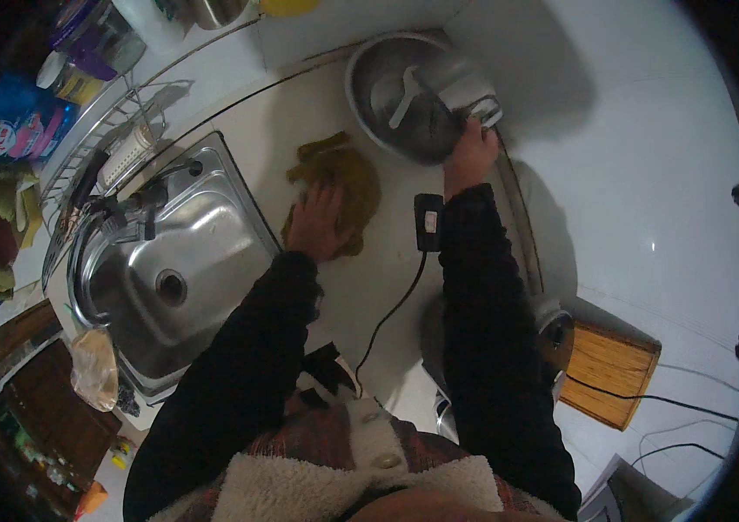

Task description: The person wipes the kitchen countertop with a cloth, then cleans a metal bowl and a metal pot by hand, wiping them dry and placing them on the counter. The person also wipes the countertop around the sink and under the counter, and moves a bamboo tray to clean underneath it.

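My left hand (pixel 319 222) lies flat, fingers spread, on a crumpled olive-brown cloth (pixel 359 179) on the pale countertop (pixel 382 280). The stainless steel sink (pixel 213 241) is to its left. At the back right, my right hand (pixel 472 151) grips a shiny metal part (pixel 488 109) at the near right edge of a large round metal basin (pixel 369 98); whether that part belongs to the basin I cannot tell. A pale, flat utensil (pixel 405 98) shows inside the basin. Below the right hand, a black corded device (pixel 428 222) lies beside my right sleeve.
A curved faucet (pixel 79 261) stands at the sink's left side. Behind it are a wire rack (pixel 92 140) and a blue package (pixel 23 127). A black cord (pixel 385 315) crosses the counter. The white wall rises at the right, with a wooden board (pixel 607 372) near it.
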### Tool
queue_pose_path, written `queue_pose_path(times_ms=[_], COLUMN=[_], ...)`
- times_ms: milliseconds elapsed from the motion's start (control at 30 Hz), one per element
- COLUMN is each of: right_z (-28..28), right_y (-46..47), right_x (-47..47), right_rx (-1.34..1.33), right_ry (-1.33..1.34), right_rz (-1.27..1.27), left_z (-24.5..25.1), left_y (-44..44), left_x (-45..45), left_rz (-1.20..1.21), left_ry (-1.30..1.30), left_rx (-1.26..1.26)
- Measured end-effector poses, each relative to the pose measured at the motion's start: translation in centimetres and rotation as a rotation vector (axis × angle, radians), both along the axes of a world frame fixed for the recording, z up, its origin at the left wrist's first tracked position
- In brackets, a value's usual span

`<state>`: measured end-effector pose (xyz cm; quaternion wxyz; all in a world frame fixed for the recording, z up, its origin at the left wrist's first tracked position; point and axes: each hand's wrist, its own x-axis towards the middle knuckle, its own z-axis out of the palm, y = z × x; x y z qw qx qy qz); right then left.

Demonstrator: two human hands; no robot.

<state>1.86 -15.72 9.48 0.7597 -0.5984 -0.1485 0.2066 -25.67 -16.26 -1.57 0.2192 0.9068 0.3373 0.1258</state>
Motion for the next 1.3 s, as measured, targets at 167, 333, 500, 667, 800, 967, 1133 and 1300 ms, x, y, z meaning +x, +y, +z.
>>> queue_pose_path(times_ms=[167,333,500,667,800,967,1133,1300], right_z=[-1.9,-4.1,-4.1,-6.0,-8.3,-9.0,-5.1,4.6], right_y=[3.5,5.0,5.2,4.3,3.3,2.0,0.8,-5.2], right_x=[3.8,4.7,3.5,2.0,2.4,3.3,-1.1,-12.5], right_rx=[-0.240,-0.258,-0.543,-0.520,-0.836,-0.888,-0.987,-0.390], right_ry=[-0.283,-0.478,-0.598,-0.400,-0.606,-0.562,-0.608,-0.355], right_rz=[-0.254,-0.307,-0.336,-0.154,-0.071,0.150,0.152,0.432], left_z=[-0.5,-0.3,-0.5,-0.9,-0.7,-0.5,-0.4,-0.7], left_y=[0.1,0.2,0.1,-0.3,-0.4,-0.2,0.0,0.0], left_x=[-0.1,-0.2,-0.3,-0.3,-0.4,-0.2,0.2,0.9], left_rz=[-0.018,-0.016,-0.023,-0.016,-0.013,-0.033,0.001,-0.079], left_ry=[0.022,0.014,-0.018,-0.049,-0.034,0.091,0.074,0.266], left_rx=[0.022,-0.021,0.017,0.035,0.043,-0.067,0.011,-0.015])
